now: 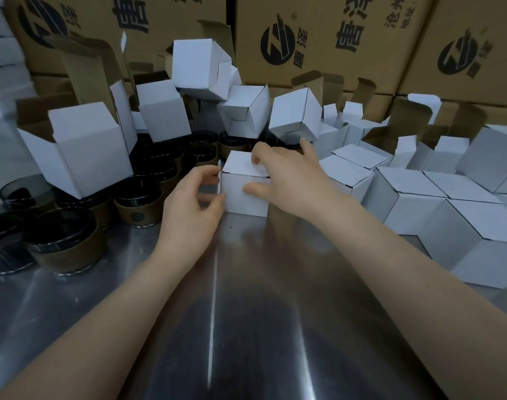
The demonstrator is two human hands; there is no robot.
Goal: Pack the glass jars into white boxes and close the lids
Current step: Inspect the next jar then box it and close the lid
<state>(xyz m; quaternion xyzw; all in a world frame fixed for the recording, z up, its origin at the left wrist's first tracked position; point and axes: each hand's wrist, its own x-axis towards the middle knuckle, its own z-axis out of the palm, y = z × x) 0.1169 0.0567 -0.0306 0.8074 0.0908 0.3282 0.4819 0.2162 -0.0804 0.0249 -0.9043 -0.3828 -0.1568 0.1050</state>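
A small white box (pixel 240 194) with its lid down stands on the steel table (pixel 275 298) in the middle of the view. My right hand (pixel 286 174) grips it from above, fingers curled over the top and thumb on the front face. My left hand (pixel 188 203) is at the box's left side, fingers curled against its left edge. Several dark glass jars (pixel 64 241) with brown paper sleeves stand at the left, behind and beside my left hand.
Open, unfilled white boxes (pixel 87 151) are piled at the back over the jars. Closed white boxes (pixel 437 209) lie in rows at the right. Large brown printed cartons (pixel 318 39) form a wall behind.
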